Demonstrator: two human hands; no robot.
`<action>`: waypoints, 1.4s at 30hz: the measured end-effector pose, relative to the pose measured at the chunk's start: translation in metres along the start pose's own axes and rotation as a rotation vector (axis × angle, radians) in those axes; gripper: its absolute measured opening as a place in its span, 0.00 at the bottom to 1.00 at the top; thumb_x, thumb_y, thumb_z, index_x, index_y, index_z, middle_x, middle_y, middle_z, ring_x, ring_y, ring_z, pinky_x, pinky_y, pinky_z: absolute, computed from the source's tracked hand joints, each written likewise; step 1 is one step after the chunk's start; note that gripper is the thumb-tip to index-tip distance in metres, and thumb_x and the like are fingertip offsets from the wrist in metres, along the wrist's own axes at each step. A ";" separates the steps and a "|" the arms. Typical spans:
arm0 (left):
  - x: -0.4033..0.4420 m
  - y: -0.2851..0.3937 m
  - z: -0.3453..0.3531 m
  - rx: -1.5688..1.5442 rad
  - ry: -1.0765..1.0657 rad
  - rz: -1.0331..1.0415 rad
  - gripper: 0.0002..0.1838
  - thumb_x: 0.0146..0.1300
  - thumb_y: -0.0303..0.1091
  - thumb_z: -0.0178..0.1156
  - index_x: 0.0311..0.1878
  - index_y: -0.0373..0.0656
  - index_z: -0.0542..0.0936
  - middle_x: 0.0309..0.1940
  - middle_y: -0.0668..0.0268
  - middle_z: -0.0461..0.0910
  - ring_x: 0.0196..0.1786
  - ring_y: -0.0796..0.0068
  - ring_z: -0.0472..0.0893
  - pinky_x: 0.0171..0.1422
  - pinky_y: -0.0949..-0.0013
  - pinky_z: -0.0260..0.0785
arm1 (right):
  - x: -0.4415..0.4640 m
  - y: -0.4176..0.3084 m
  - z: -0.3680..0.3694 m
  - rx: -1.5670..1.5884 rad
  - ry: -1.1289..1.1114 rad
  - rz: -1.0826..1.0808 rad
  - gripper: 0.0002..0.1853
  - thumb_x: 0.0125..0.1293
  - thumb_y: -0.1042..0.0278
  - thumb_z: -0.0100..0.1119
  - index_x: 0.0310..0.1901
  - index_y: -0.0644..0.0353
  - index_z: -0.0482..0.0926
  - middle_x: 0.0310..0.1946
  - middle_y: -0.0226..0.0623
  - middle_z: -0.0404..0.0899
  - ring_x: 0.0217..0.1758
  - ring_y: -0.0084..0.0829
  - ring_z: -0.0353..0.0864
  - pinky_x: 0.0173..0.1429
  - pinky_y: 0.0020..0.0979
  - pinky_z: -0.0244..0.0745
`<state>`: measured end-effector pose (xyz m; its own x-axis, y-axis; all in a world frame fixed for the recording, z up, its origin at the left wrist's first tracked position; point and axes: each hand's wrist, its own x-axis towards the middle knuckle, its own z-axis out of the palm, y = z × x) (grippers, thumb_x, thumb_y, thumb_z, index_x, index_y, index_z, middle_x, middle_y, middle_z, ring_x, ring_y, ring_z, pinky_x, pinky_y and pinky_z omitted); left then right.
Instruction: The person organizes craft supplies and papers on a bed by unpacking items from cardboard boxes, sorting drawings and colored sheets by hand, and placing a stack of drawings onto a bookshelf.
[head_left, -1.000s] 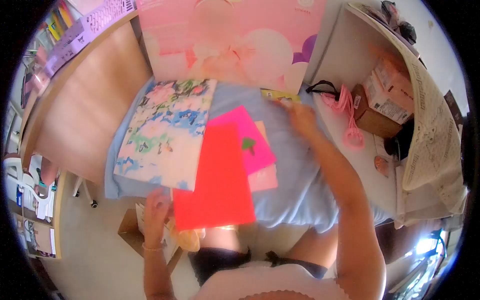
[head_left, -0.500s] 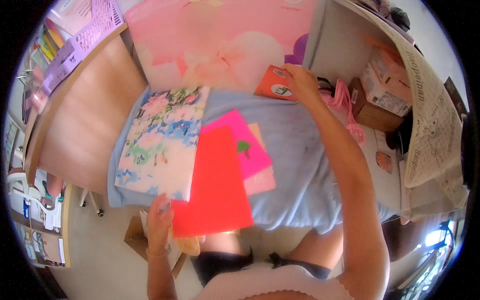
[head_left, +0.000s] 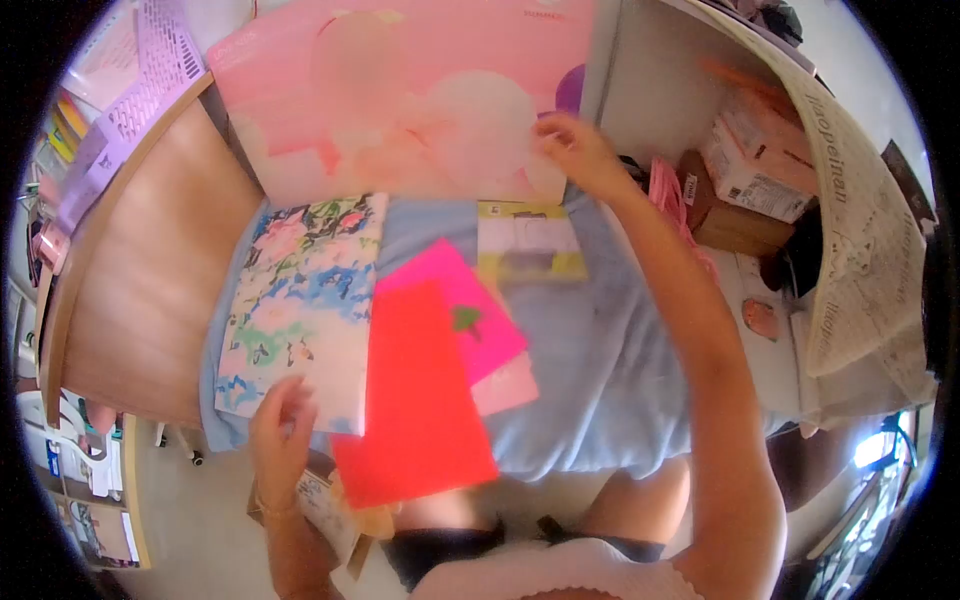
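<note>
My right hand (head_left: 580,155) is raised in front of the pink board, its bent fingers apart and holding nothing. Just below it, a thin yellow-green and white booklet (head_left: 530,241) lies flat on the blue cloth. Near the floral-patterned book (head_left: 305,300), my left hand (head_left: 284,415) hovers over the lower corner, fingers loosely curled and apart. A bright red sheet (head_left: 415,400) overlaps the lower right of that book and hangs past the cloth's front edge. Under it lie a magenta sheet (head_left: 490,340) with a green shape and a pale pink paper (head_left: 508,388).
Blue cloth (head_left: 620,370) covers the surface. A pink board (head_left: 400,90) stands behind it. To the left rises a wooden panel (head_left: 165,260) with a purple basket (head_left: 130,110). Cardboard boxes (head_left: 740,225) and pink cord (head_left: 672,195) sit at right. Another box (head_left: 325,510) is below.
My right hand has let go of the orange booklet and lifted slightly left; a yellow-green and white booklet face now lies there. My left hand shifted left, off the red sheet's edge. The view moved somewhat.
</note>
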<state>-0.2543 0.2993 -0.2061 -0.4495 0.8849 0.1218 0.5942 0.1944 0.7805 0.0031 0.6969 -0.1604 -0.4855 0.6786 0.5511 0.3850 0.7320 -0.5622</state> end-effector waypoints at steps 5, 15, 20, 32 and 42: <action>0.103 0.025 0.087 -0.516 -0.326 0.012 0.24 0.57 0.30 0.57 0.57 0.36 0.67 0.50 0.58 0.72 0.53 0.70 0.72 0.58 0.69 0.64 | 0.006 0.058 0.010 0.339 0.454 0.452 0.16 0.58 0.62 0.53 0.44 0.64 0.74 0.40 0.42 0.77 0.42 0.36 0.76 0.43 0.34 0.70; 0.198 0.071 0.235 -0.670 -0.220 -0.295 0.32 0.50 0.20 0.56 0.61 0.37 0.61 0.41 0.54 0.75 0.36 0.65 0.78 0.32 0.69 0.72 | 0.042 0.101 0.029 0.100 0.329 0.474 0.15 0.61 0.59 0.47 0.39 0.62 0.76 0.40 0.50 0.75 0.45 0.50 0.73 0.48 0.43 0.66; 0.201 0.055 0.235 -0.798 -0.459 -0.192 0.30 0.49 0.15 0.49 0.60 0.35 0.63 0.41 0.55 0.76 0.37 0.66 0.78 0.32 0.67 0.73 | 0.043 0.088 0.020 0.019 0.327 0.488 0.14 0.60 0.59 0.47 0.39 0.60 0.76 0.39 0.49 0.76 0.45 0.50 0.73 0.48 0.43 0.67; 0.105 0.081 0.120 -0.849 -0.670 0.044 0.36 0.46 0.20 0.50 0.64 0.34 0.58 0.56 0.58 0.68 0.59 0.70 0.68 0.63 0.69 0.57 | 0.049 0.100 0.023 0.026 0.386 0.494 0.15 0.60 0.57 0.49 0.41 0.57 0.78 0.38 0.44 0.78 0.45 0.44 0.76 0.49 0.40 0.68; 0.061 -0.055 -0.031 -0.865 0.041 -0.001 0.32 0.51 0.22 0.49 0.63 0.33 0.58 0.59 0.55 0.65 0.60 0.67 0.67 0.63 0.68 0.58 | -0.041 0.070 0.048 0.441 0.178 0.375 0.18 0.62 0.61 0.51 0.50 0.62 0.71 0.40 0.39 0.78 0.38 0.33 0.78 0.39 0.32 0.73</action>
<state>-0.3355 0.3296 -0.2228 -0.4834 0.8658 0.1297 -0.1149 -0.2096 0.9710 0.0121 0.7178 -0.2522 -0.2264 0.9130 0.3395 0.1240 0.3727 -0.9196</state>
